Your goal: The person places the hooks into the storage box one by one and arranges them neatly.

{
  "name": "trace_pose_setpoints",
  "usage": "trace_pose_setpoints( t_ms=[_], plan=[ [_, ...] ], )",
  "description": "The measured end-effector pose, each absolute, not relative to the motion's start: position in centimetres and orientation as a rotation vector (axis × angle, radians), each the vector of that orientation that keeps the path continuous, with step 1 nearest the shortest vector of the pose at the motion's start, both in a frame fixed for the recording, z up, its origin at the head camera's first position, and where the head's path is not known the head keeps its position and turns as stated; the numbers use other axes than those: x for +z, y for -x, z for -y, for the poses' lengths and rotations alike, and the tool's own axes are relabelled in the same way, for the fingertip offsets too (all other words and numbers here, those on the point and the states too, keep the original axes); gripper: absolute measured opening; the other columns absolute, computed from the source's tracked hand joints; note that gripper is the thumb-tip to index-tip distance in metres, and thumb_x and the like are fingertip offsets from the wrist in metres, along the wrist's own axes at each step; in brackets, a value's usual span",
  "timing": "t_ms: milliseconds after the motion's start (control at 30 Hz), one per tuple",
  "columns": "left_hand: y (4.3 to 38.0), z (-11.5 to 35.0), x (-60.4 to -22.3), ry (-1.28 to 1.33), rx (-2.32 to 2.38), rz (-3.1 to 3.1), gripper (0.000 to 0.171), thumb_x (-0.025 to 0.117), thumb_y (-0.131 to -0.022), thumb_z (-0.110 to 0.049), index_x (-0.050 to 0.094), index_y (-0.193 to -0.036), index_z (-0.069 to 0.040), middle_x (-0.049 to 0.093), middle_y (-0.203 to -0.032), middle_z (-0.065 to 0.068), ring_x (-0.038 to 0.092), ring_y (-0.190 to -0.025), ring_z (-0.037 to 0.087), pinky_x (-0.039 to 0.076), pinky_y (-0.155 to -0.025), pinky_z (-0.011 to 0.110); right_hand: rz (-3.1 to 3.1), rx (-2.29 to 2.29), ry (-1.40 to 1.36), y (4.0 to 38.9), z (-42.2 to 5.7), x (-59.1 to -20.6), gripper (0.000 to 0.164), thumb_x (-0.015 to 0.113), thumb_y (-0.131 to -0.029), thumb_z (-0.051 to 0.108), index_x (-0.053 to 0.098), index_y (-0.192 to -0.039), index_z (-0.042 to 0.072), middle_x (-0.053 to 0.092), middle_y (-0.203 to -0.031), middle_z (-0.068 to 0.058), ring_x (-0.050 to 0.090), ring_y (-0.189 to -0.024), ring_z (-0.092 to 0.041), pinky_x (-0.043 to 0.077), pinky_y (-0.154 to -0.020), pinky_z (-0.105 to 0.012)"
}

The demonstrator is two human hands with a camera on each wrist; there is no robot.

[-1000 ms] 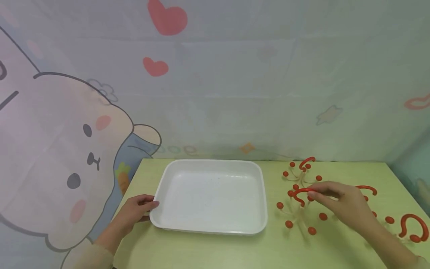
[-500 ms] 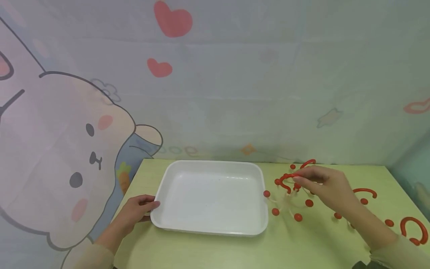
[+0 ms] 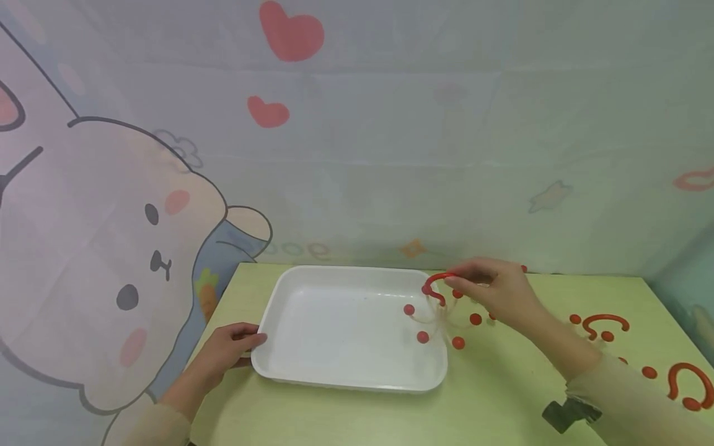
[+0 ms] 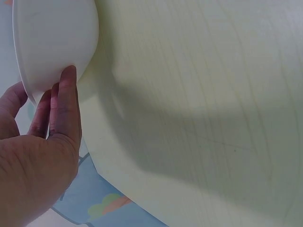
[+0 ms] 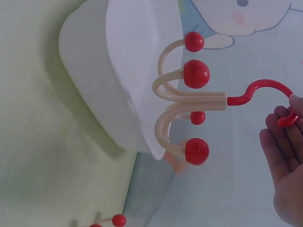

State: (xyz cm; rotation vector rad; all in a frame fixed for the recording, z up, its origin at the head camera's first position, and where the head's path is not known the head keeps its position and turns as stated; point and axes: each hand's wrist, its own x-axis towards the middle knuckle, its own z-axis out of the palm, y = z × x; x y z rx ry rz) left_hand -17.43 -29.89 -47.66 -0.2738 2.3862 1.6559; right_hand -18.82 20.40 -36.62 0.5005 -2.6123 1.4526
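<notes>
A white rectangular tray (image 3: 346, 384) lies on the table. My left hand (image 3: 223, 353) pinches its left edge, thumb over the rim and fingers against the outer wall in the left wrist view. From my right hand (image 3: 502, 294), a multi-arm hanging hook (image 5: 208, 100) hangs over the tray's right edge. Fingers and thumb pinch its curved red top. Cream arms curl up from its stem, each ending in a red ball (image 5: 196, 74). It is raised above the tray, apart from it in the right wrist view.
More hanging hooks lie at the right of the table, one with its red top (image 3: 605, 317) near the middle right and another (image 3: 691, 368) at the right edge. A further one behind my right hand is mostly hidden. A printed cloth (image 3: 379, 155) hangs behind the table.
My right hand has carried the hanging hook leftward and up, from the table's right part to over the tray's right edge. The left hand stays on the tray.
</notes>
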Motion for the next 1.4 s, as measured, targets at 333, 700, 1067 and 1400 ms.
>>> trace_pose_setpoints(
  t_ms=[333, 700, 1067, 1400],
  plan=[
    [17.4, 30.1, -47.7, 0.266, 1.648, -2.383, 0.045, 0.074, -0.102, -0.016, 0.061, -0.134, 0.014, 0.070, -0.116, 0.016, 0.072, -0.098, 0.023, 0.067, -0.083, 0.041, 2.600, 1.494, -0.604, 21.0, -15.9, -36.8, 0.015, 0.084, -0.095, 0.016, 0.083, -0.107, 0.008, 0.079, -0.090, -0.001, 0.077, -0.089, -0.037, 0.064, -0.075, -0.026],
    [17.3, 30.1, -47.6, 0.273, 1.632, -2.396, 0.046, 0.074, -0.102, -0.017, 0.061, -0.134, 0.013, 0.070, -0.117, 0.016, 0.072, -0.097, 0.021, 0.067, -0.083, 0.041, 2.608, 1.566, -0.634, 23.1, -11.3, -37.7, 0.015, 0.085, -0.094, 0.017, 0.083, -0.107, 0.009, 0.076, -0.094, -0.002, 0.074, -0.083, -0.027, 0.064, -0.072, -0.026],
    [17.1, 29.8, -47.2, 0.229, 1.669, -2.372, 0.045, 0.074, -0.102, -0.017, 0.061, -0.133, 0.014, 0.071, -0.117, 0.016, 0.073, -0.096, 0.023, 0.068, -0.083, 0.041, 2.618, 1.615, -0.672, 24.9, -7.3, -38.7, 0.016, 0.084, -0.095, 0.020, 0.083, -0.108, 0.010, 0.080, -0.092, -0.003, 0.071, -0.078, -0.018, 0.062, -0.066, -0.028],
    [17.1, 29.6, -47.4, 0.229, 1.682, -2.367, 0.043, 0.075, -0.102, -0.016, 0.063, -0.131, 0.014, 0.071, -0.115, 0.014, 0.073, -0.095, 0.022, 0.068, -0.082, 0.041, 2.652, 1.600, -0.640, 25.9, -3.1, -39.3, 0.014, 0.084, -0.095, 0.020, 0.083, -0.106, 0.012, 0.079, -0.094, 0.002, 0.074, -0.089, -0.015, 0.063, -0.079, -0.029]
  ],
)
